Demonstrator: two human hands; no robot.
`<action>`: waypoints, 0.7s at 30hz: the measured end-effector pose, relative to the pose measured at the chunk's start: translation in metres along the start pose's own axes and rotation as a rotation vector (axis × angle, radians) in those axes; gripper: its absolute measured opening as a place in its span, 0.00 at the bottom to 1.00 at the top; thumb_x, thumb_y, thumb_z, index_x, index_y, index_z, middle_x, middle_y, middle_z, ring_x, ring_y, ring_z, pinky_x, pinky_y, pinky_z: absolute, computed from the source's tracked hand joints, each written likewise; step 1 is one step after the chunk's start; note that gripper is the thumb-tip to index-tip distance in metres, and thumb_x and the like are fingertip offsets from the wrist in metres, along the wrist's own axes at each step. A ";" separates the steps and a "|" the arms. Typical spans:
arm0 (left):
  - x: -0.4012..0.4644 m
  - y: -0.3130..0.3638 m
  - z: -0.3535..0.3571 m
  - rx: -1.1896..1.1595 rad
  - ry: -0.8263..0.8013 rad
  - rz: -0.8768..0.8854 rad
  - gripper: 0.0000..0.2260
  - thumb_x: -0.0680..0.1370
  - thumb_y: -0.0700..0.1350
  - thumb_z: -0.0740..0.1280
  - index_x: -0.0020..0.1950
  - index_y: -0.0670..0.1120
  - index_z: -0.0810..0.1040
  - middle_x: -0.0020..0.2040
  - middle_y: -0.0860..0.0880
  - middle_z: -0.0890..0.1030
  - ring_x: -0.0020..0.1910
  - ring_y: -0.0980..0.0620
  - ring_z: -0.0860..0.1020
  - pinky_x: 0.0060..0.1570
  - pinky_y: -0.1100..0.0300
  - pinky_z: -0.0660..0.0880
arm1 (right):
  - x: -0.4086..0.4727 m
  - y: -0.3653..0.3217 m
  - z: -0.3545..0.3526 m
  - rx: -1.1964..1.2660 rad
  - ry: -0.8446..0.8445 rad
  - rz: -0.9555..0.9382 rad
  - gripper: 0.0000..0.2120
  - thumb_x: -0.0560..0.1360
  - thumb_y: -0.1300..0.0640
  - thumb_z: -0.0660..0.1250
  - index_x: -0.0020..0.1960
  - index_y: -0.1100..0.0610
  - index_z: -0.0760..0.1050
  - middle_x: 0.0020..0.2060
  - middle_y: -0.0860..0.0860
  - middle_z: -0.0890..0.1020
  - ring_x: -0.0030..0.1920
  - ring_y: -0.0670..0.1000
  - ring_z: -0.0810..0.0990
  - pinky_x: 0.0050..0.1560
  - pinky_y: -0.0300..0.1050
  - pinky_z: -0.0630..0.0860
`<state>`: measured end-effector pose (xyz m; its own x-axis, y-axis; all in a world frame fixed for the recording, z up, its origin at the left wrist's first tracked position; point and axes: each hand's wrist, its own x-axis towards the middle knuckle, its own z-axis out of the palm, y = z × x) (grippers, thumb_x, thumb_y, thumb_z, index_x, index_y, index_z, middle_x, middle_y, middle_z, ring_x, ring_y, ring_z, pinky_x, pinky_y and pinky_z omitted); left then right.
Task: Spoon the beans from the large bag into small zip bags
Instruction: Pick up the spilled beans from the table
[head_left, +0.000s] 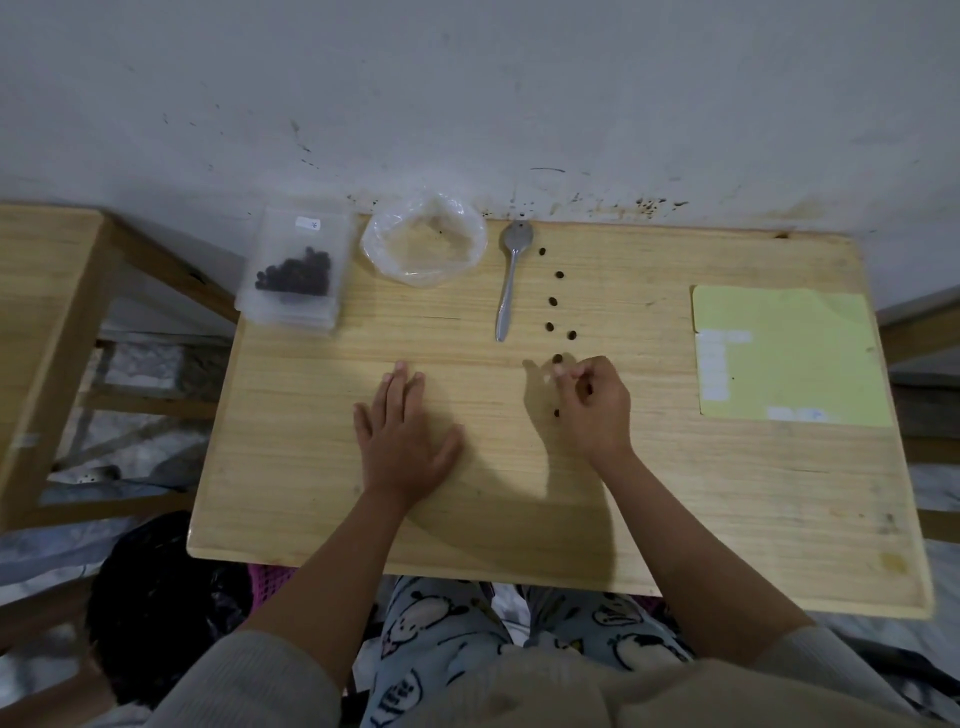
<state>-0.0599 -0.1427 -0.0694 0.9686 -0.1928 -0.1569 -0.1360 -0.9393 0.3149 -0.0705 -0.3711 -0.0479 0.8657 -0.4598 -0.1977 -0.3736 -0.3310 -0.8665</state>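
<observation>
Wooden and pale, the surface (467, 493) carries everything, with a long silver metal spoon (511, 278) lying idle near its far edge as the landmark. Just left of the spoon sits the large clear plastic bag (425, 243), rolled open and seemingly almost emptied. Further left, a stack of small clear zip bags (293, 270) holds a dark cluster of beans in the top one. Right of the spoon, loose dark brown beans (553, 301) trail in a line toward the person.

Below the spoon's handle, the right hand (592, 400) curls its fingers, pinching up stray beans. Below and left of the spoon, the left hand (402, 441) rests flat, fingers straight, holding nothing.

Spooning looks finished; this seems to be cleanup. Next, gather the remaining beans and carry them to a zip bag. Small and round, they may roll away.
</observation>
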 end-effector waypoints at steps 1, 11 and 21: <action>0.000 0.000 0.000 0.000 -0.001 -0.001 0.37 0.72 0.66 0.55 0.74 0.45 0.60 0.77 0.45 0.56 0.76 0.45 0.54 0.68 0.34 0.52 | 0.000 -0.005 -0.004 0.151 0.020 0.113 0.08 0.77 0.57 0.65 0.40 0.56 0.69 0.30 0.49 0.73 0.28 0.45 0.68 0.28 0.34 0.67; 0.000 0.001 -0.001 0.006 0.006 -0.007 0.38 0.71 0.67 0.54 0.74 0.45 0.60 0.77 0.46 0.56 0.76 0.45 0.54 0.69 0.34 0.52 | -0.014 0.007 -0.023 0.010 -0.144 0.050 0.01 0.73 0.60 0.70 0.43 0.56 0.79 0.30 0.45 0.75 0.28 0.41 0.70 0.32 0.32 0.68; 0.001 0.002 0.001 0.015 0.007 -0.017 0.38 0.71 0.67 0.54 0.74 0.45 0.60 0.77 0.46 0.56 0.76 0.46 0.54 0.68 0.34 0.53 | -0.009 0.011 -0.017 -0.174 -0.145 -0.062 0.03 0.76 0.61 0.65 0.43 0.58 0.73 0.32 0.50 0.76 0.32 0.46 0.72 0.31 0.30 0.66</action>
<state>-0.0595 -0.1449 -0.0700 0.9724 -0.1744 -0.1552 -0.1222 -0.9466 0.2982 -0.0879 -0.3841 -0.0477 0.9230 -0.3148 -0.2214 -0.3592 -0.4979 -0.7893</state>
